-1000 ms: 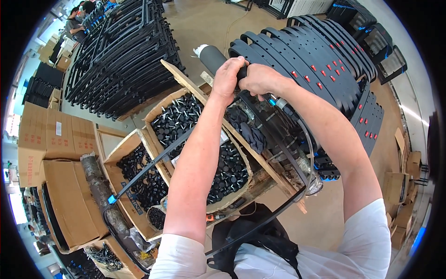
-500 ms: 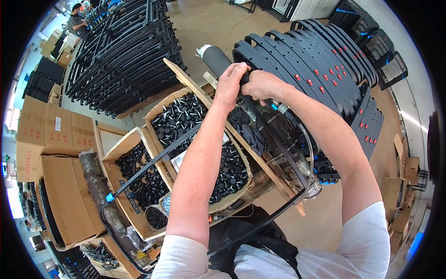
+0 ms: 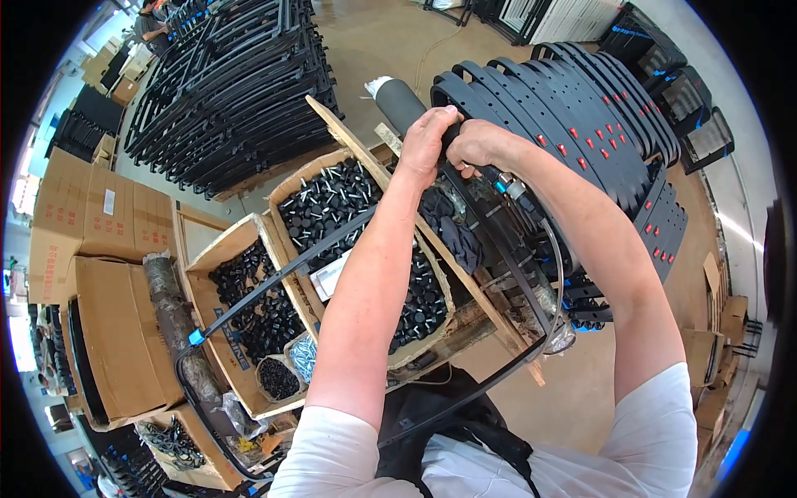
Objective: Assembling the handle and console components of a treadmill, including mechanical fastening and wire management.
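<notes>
My left hand (image 3: 427,146) is closed at the far end of a black metal frame (image 3: 525,284), thumb upward. Close beside it, my right hand (image 3: 484,145) has its fingers curled in at the same spot. Whatever lies between those right fingers is hidden. The frame's long bent bars pass under my arms, with a blue piece (image 3: 197,337) on a left corner. Just beyond my hands rests a dark padded roller (image 3: 399,105) with a white wrapped end. An air tool (image 3: 516,192) with a blue fitting and a hose lies below my right hand.
Cardboard bins of black knob bolts (image 3: 326,192) and small black parts (image 3: 249,286) stand left of a wooden plank (image 3: 452,261). Stacked black frames (image 3: 241,100) rise behind. Curved black bars (image 3: 540,108) with red pieces fill the right. Cartons (image 3: 100,224) stand left; a person (image 3: 154,33) is far off.
The view has shifted slightly, so my hands and the surroundings sit a little to the right. Both hands stay together at the frame's end, their grip much the same.
</notes>
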`<state>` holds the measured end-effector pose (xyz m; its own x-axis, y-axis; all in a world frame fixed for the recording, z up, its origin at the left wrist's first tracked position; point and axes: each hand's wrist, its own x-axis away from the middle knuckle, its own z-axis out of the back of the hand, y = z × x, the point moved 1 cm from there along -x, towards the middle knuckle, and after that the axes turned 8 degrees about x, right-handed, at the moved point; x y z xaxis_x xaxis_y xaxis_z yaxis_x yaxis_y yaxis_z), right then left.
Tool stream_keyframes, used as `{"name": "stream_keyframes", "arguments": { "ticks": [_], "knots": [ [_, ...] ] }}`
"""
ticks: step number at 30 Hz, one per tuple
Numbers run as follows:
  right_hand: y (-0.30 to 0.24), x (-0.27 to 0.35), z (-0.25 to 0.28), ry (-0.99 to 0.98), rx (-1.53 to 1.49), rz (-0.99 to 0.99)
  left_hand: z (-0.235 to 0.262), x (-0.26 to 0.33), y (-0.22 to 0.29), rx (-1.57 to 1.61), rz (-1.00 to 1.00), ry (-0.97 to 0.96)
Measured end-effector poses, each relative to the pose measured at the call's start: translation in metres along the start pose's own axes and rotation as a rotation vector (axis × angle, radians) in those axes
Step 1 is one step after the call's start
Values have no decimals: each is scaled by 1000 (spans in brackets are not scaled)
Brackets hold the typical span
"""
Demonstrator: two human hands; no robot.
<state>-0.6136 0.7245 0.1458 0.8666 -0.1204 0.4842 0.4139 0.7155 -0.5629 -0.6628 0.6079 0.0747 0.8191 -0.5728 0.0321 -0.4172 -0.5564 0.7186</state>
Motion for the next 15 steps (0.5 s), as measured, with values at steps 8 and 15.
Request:
{"name": "stream_keyframes", "arguments": {
  "ticks": [8, 15],
  "knots": [
    [-35, 27, -4, 126, 251, 73, -5, 19, 32, -105, -240, -51],
    [-160, 81, -118, -24, 585, 252, 86, 163, 111, -134, -238, 205]
  ]
}}
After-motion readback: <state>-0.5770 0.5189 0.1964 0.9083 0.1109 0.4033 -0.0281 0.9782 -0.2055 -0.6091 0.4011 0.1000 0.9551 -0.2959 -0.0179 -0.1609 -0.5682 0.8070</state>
